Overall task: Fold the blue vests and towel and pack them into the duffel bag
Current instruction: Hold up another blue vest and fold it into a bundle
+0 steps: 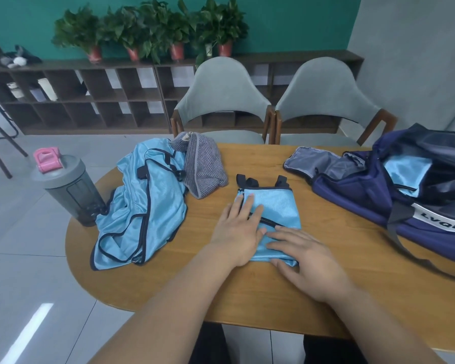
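folded vest [279,206] lengthwise away (straps [250,182] far) | left hand [237,232], right hand [307,261] flat on it

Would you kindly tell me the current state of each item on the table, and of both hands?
folded vest: folded small, lying flat
vest pile: unfolded, crumpled
towel: bunched, unfolded
duffel bag: unzipped, open
packed vest: folded, inside the duffel bag
bottle: upright, lid on
left hand: flat, pressing the folded vest
right hand: flat, pressing the folded vest
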Available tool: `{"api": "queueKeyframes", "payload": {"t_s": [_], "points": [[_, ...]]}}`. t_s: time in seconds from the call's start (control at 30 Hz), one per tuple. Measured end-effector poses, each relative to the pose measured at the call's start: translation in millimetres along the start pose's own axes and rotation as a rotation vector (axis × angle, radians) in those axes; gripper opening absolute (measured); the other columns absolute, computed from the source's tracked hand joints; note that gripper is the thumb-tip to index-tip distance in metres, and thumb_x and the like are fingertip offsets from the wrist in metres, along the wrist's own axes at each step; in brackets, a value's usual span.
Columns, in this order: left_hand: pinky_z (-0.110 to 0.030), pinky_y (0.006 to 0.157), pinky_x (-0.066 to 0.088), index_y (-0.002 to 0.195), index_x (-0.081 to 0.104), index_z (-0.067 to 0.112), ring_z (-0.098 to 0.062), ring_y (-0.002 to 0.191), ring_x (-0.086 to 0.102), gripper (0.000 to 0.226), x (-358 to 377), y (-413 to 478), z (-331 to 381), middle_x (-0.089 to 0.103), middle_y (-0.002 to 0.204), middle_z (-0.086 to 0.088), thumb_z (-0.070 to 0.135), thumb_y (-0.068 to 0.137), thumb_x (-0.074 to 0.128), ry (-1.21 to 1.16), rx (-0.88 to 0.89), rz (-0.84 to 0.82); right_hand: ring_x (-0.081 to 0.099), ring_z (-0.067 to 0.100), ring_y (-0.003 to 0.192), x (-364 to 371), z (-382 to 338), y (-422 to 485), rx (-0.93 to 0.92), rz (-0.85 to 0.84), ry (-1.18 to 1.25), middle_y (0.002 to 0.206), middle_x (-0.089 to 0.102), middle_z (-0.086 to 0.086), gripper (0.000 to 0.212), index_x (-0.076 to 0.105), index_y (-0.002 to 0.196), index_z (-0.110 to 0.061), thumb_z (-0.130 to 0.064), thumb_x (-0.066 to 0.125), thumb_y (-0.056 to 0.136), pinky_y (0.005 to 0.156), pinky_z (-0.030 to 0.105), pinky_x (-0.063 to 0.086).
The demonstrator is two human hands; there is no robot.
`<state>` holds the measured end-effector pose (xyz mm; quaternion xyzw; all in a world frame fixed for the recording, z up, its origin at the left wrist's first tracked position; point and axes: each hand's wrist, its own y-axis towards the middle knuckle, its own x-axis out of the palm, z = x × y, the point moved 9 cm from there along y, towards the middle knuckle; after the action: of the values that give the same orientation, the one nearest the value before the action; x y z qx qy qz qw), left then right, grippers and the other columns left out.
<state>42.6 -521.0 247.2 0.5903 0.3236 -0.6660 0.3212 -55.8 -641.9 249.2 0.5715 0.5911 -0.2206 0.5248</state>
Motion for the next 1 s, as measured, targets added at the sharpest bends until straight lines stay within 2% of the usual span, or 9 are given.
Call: {"api": "queueKeyframes", "payload": {"t_s": [0.1,0.3,0.37,0.5,0.6,0.7,0.8,0.87,1.0], "points": [[-0.043,0.131,-0.006,0.166,-0.011,0.018,-0.02,0.159,-0.022,0.075,19.2,4.0,-22.5,-0.024,0.172,-0.003,0.06,0.109,0.012,-0.05,-0.112,-0.108,0.035,-0.003,0.148,-1.6,-2.1,-0.3,0.002,-0.002,0.0,0.149,0.053,-0.025,0.032,0.067,0.133,-0.039,-0.046,0.058,0.103,0.122,0.039,0.036],[-0.036,0.131,-0.005,0.166,-0.011,0.015,-0.014,0.159,-0.019,0.07,14.0,2.1,-31.7,-0.024,0.172,0.001,0.047,0.113,0.022,-0.173,-0.05,-0.096,0.04,0.004,0.146,-10.4,0.8,-1.1,0.02,0.039,0.027,0.146,0.055,-0.023,0.033,0.071,0.124,-0.035,-0.02,0.065,0.096,0.116,0.04,0.042],[-0.035,0.131,-0.005,0.167,-0.008,0.018,-0.011,0.159,-0.018,0.068,12.6,-2.2,-37.4,-0.022,0.172,0.004,0.046,0.113,0.022,-0.19,-0.025,-0.075,0.046,0.008,0.136,-17.3,2.1,-1.0,0.06,0.068,0.021,0.138,0.055,-0.02,0.033,0.072,0.118,-0.032,-0.017,0.07,0.089,0.108,0.038,0.047],[-0.037,0.13,-0.007,0.167,-0.008,0.018,-0.013,0.159,-0.018,0.067,13.2,-2.4,-38.1,-0.02,0.173,0.003,0.049,0.113,0.016,-0.104,-0.029,-0.056,0.048,0.006,0.1,-24.3,5.9,-4.2,0.163,0.094,0.03,0.107,0.047,-0.02,0.026,0.064,0.102,-0.033,-0.017,0.071,0.082,0.081,0.031,0.05],[-0.039,0.131,-0.003,0.168,-0.003,0.015,-0.013,0.16,-0.015,0.07,9.9,-4.2,-38.6,-0.016,0.174,0.0,0.052,0.112,0.016,-0.081,-0.046,-0.02,0.048,0.005,0.097,-22.6,8.9,-6.3,0.188,0.074,0.039,0.096,0.045,-0.021,0.022,0.059,0.095,-0.037,-0.021,0.066,0.082,0.08,0.028,0.048],[-0.038,0.132,0.001,0.167,0.014,0.012,-0.016,0.162,-0.005,0.069,0.2,-10.3,-41.2,-0.003,0.176,-0.003,0.051,0.111,0.026,-0.101,-0.063,0.095,0.046,0.004,0.096,-21.6,8.9,-5.6,0.192,0.05,0.027,0.094,0.044,-0.021,0.021,0.056,0.092,-0.037,-0.022,0.065,0.08,0.081,0.025,0.044],[-0.038,0.132,0.005,0.164,0.028,0.011,-0.019,0.162,0.003,0.061,-17.3,-11.0,-38.3,0.007,0.176,-0.007,0.039,0.11,0.036,-0.161,-0.083,0.236,0.045,0.005,0.101,-23.7,8.8,-2.5,0.187,-0.02,0.004,0.1,0.043,-0.021,0.026,0.052,0.092,-0.039,-0.024,0.065,0.075,0.087,0.027,0.043],[-0.04,0.132,0.007,0.164,0.028,0.012,-0.02,0.162,0.002,0.059,-29.0,-7.0,-27.6,0.006,0.176,-0.007,0.032,0.11,0.038,-0.193,-0.077,0.289,0.043,0.008,0.112,-27.2,10.4,-0.1,0.188,-0.093,0.027,0.111,0.041,-0.021,0.031,0.051,0.101,-0.041,-0.032,0.064,0.074,0.096,0.029,0.042],[-0.041,0.132,0.002,0.167,0.014,0.013,-0.022,0.162,-0.008,0.062,-22.4,11.4,5.5,-0.004,0.176,-0.005,0.032,0.111,0.032,-0.154,-0.004,0.202,0.025,0.01,0.15,-36.4,23.6,24.9,0.253,-0.025,0.142,0.157,0.033,-0.016,0.041,0.049,0.143,-0.036,-0.041,0.048,0.102,0.121,0.034,0.028]]}}
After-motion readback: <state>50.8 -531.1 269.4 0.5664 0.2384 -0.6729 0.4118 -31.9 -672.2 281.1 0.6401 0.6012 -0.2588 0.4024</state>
